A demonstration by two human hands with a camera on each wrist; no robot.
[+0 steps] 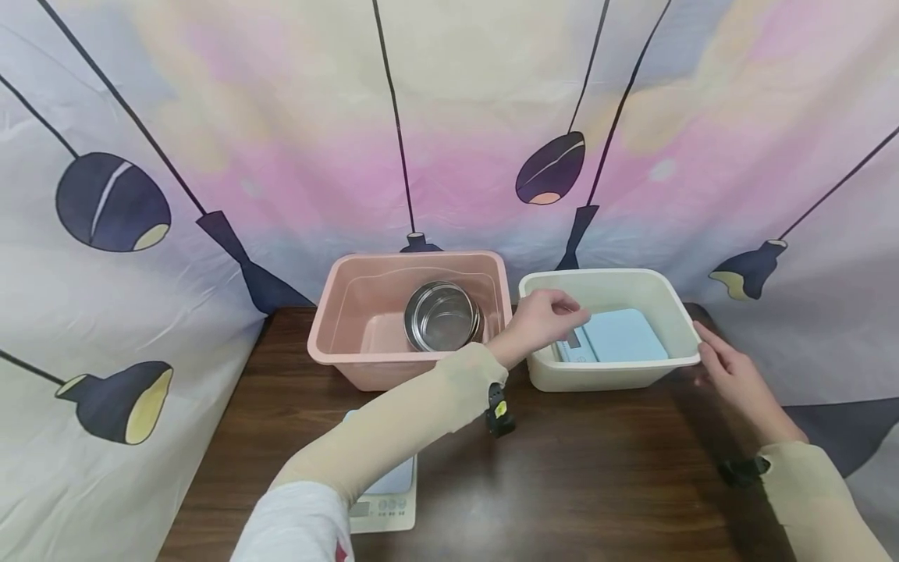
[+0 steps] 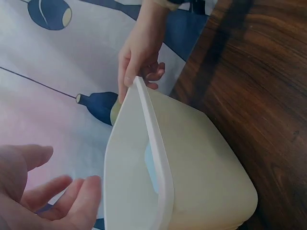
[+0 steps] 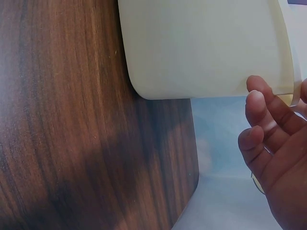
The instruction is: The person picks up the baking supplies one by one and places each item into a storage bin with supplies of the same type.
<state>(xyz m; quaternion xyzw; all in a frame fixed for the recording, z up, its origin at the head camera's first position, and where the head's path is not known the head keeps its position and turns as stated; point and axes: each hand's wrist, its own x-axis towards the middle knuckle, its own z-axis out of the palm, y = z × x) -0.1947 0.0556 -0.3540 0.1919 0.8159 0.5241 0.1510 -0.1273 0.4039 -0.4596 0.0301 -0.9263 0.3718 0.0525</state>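
At the far left, a cloth backdrop (image 1: pixel 112 312) printed with hanging lamps meets the dark wood worktop (image 1: pixel 562 476), whose near edge is cut off by the frame. A pink plastic bin (image 1: pixel 372 376) stands at the back, holding round steel bowls (image 1: pixel 442 316) against its right side; they sit one inside another, and how many is hard to make out. In front, a pale kitchen scale (image 1: pixel 395 484) lies on the worktop, mostly hidden beneath the sleeved left arm (image 1: pixel 386 441), with only its button strip and part of its platform showing.

The left hand (image 1: pixel 542 318) reaches over the left side of a cream plastic bin (image 1: pixel 604 378); its fingers are loosely bent and apart, holding nothing. Inside that bin lies a light-blue kitchen scale (image 1: pixel 625 336), its display end toward the left and partly covered by the left hand, its near edge cut off behind the front rim. The left wrist view shows just a sliver of it.

At the right, the right hand (image 1: pixel 733 373) pinches the cream bin's right rim, thumb against fingers; in the right wrist view the thumb is mostly out of frame and the bin's upper part is cropped.
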